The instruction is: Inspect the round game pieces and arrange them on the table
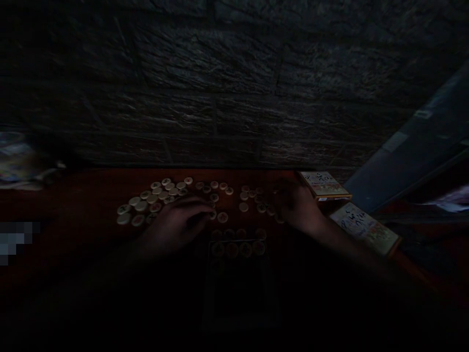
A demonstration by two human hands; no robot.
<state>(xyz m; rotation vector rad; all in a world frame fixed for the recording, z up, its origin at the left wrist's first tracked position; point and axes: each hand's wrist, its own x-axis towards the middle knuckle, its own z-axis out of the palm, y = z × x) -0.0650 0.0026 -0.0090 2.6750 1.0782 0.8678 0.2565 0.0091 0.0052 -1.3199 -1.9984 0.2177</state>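
The scene is very dark. Many round pale game discs [154, 198] lie scattered on a reddish wooden table [84, 210]. My left hand [179, 222] rests palm down among them, its fingertips touching a disc near the middle. My right hand [296, 205] lies on the discs at the right, fingers curled over them; what they hold is too dark to tell. In front of me a dark tray [238, 274] holds a row of discs [238, 249] along its far edge.
Two flat printed boxes [324, 185] [364, 229] lie at the table's right end. A rough stone wall [234, 88] rises right behind the table. A pale bundle [18, 161] sits at far left. A slanted grey panel [414, 146] stands at right.
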